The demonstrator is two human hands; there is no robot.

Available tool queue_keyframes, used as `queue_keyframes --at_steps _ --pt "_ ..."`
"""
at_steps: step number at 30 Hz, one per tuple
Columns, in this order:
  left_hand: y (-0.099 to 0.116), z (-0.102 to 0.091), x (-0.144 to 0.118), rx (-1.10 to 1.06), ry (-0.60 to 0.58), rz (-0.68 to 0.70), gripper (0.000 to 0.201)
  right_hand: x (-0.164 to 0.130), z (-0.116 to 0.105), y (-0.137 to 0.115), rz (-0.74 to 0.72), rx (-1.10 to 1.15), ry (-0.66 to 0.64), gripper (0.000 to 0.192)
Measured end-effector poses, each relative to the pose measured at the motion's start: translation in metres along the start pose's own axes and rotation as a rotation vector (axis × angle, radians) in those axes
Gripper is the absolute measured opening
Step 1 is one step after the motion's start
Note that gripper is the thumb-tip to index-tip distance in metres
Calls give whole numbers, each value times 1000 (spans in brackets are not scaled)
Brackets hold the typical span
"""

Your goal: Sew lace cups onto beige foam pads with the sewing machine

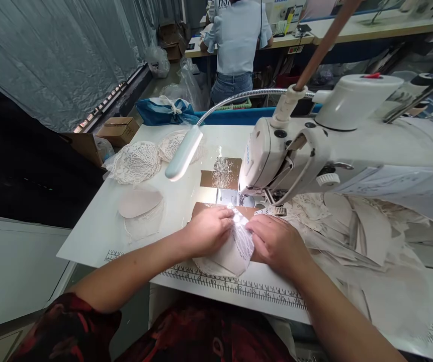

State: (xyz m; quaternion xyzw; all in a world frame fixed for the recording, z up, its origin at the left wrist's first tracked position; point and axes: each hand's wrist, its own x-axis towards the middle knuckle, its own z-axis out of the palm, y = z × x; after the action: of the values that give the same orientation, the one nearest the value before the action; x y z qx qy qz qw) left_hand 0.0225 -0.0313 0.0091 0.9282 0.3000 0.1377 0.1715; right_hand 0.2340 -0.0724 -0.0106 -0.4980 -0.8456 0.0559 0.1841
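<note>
A piece of white lace fabric (243, 240) over a pale cup-shaped layer lies in front of the sewing machine (261, 156), its far end close to the lit needle area. My left hand (210, 229) presses on its left side, fingers bent together at the edge. On the right side, my right hand (274, 239) pinches the lace edge between thumb and fingers. Brown tape (201, 207) covers the table under the work. The needle tip and the fabric's far edge are hard to make out in the glare.
A lamp (184, 153) on a bent metal neck hangs over the table. Lace cups (137, 162) and a beige cut piece (140, 202) lie at left. Loose lace and fabric pieces (367, 236) are heaped at right. A seated person (239, 45) works beyond.
</note>
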Motion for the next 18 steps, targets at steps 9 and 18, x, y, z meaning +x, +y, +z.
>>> queue_keyframes --at_steps 9,18 --pt "0 5 14 157 -76 -46 42 3 4 -1 113 -221 -80 48" --pt "-29 0 26 171 -137 96 49 11 5 -7 168 -245 -64 41"
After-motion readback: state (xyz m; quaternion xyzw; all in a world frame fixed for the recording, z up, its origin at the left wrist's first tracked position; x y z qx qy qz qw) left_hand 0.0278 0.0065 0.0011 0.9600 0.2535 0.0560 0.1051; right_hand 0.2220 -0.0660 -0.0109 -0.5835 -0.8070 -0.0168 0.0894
